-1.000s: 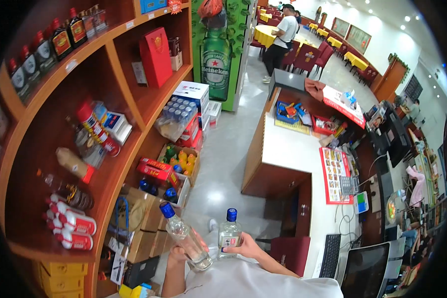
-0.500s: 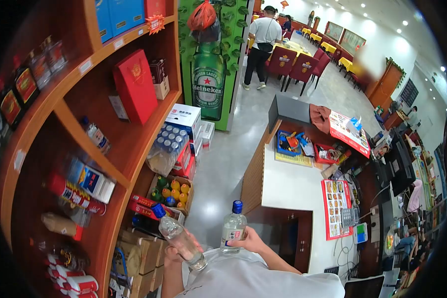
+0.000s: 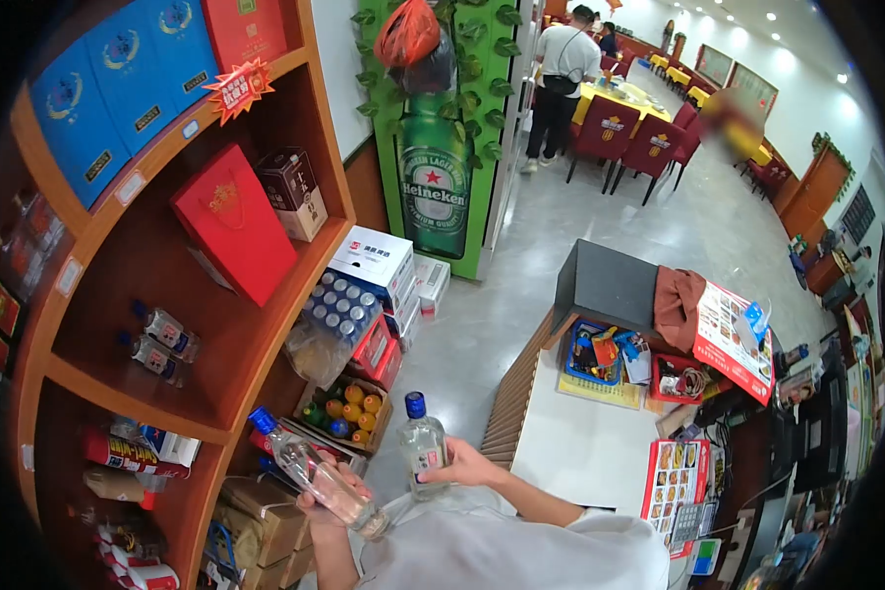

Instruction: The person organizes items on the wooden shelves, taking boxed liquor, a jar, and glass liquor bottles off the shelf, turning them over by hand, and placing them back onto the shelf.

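Observation:
A clear glass bottle with a blue cap (image 3: 310, 472) leans to the left in my left hand (image 3: 336, 497), whose fingers wrap round its lower half. My right hand (image 3: 457, 466) grips a second clear bottle with a blue cap (image 3: 423, 433), nearly upright, with a pale label partly behind the fingers. The two bottles are side by side in front of my shirt, apart from each other. On the wooden shelf (image 3: 256, 393) to the left lie two similar blue-capped bottles (image 3: 172, 334).
Red gift bag (image 3: 234, 226) and blue boxes (image 3: 113, 93) fill the upper shelves. Canned drinks (image 3: 342, 307), cartons and a box of bottles (image 3: 349, 411) stand on the floor beside the shelf. A white counter (image 3: 570, 442) is on the right; a person (image 3: 565, 59) stands by tables beyond.
My view has shifted toward the shelf, so more of its upper part and two bottles in one compartment show. Both hands still hold their bottles. The standing person has turned slightly.

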`<state>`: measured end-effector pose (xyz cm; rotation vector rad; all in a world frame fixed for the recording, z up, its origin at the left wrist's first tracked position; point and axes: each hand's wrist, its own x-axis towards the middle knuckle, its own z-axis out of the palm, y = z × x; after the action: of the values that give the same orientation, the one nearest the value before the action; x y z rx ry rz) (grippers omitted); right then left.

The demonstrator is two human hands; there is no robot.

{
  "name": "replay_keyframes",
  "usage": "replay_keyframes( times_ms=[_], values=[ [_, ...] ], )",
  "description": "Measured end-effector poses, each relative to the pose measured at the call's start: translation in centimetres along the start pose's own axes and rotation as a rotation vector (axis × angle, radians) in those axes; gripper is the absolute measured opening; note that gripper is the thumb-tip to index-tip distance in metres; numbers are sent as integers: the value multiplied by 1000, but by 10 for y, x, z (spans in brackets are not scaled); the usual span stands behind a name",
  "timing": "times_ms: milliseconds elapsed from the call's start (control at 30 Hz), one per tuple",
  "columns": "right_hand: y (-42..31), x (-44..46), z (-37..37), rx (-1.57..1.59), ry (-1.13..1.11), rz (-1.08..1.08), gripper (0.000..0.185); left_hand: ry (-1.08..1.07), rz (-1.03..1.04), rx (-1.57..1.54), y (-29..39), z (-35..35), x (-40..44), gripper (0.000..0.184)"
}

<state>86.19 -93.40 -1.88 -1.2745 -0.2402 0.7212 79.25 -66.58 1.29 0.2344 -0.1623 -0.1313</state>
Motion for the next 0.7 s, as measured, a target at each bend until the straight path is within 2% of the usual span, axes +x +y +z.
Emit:
replay_keyframes(
  times_ms=[100,200,333,400,500,567,700],
  values=[
    [-16,44,-26,-60,-81,-47,59,2,92,62,-2,-11,0,75],
    [-20,94,-37,-145,-153,30,67,90,190,118,0,-31,-15,78],
    [-40,161,-26,-244,-183,133,64,237,260,145,0,-47,-30,82],
    [-55,197,-13,-308,-300,142,61,307,325,119,2,-50,-23,83],
    [-74,245,32,-204,-315,-8,60,211,373,106,30,-56,-4,81],
    [-96,277,57,-274,-385,-60,61,84,401,59,45,-64,9,78],
    [-115,334,98,-332,-461,-163,63,122,451,129,71,-74,13,77]
  ],
)
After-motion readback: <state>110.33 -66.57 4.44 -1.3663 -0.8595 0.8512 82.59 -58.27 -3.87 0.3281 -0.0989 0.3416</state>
